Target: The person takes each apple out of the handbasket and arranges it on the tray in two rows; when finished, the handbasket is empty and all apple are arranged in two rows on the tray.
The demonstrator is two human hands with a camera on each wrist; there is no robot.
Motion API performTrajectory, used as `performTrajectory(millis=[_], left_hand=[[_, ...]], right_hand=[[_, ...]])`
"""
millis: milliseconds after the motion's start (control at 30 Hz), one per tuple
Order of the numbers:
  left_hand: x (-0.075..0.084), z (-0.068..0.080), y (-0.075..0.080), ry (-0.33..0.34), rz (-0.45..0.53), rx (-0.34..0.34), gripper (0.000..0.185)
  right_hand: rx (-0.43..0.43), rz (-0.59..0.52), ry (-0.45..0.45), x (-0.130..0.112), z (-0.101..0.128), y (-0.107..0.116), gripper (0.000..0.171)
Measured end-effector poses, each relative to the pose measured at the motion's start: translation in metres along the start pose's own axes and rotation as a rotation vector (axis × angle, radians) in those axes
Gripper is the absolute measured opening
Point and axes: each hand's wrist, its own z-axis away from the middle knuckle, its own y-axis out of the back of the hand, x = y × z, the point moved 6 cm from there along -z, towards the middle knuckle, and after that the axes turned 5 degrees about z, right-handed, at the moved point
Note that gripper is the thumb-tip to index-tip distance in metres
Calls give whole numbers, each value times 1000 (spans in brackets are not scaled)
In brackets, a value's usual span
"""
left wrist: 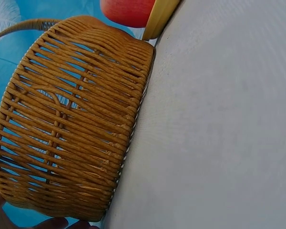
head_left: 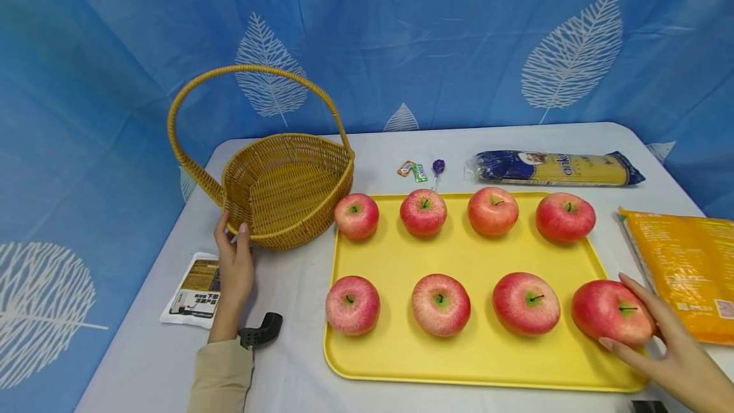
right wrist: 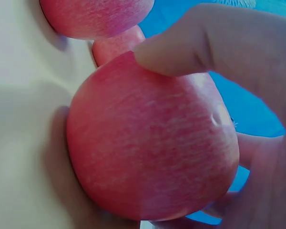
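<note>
At the tray's front right corner my right hand (head_left: 676, 343) grips a red apple (head_left: 612, 312), thumb on the near side and fingers curled round the far side. The right wrist view shows this apple (right wrist: 152, 143) large, low over the pale yellow surface. On the left, my left hand (head_left: 235, 269) holds the near left rim of a woven wicker basket (head_left: 295, 193) with a tall arched handle. The basket's woven side (left wrist: 76, 124) fills much of the left wrist view, with fingertips at its lower edge. No contents show inside the basket.
Several more apples (head_left: 440, 304) stand in two rows on a yellow tray (head_left: 395, 362). Behind it lie small candies (head_left: 419, 173), a lollipop (head_left: 438, 166) and a noodle pack (head_left: 556, 168). An orange bag (head_left: 682, 266) lies right; a white pouch (head_left: 197, 292) lies beside my left wrist.
</note>
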Motion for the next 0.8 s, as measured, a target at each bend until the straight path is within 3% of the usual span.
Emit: performTrajectory(millis=[267,600,800], left_hand=[[2,1,3,-5,-32,23,57],[13,4,9,-88,-69,45,58],[21,10,13,-131,-140,49,56]], right_hand=[[110,-23,-20,-7,3,6,88],[407,14,-50,-25,6,26,71],[551,25,-52,-28,11,34,61]])
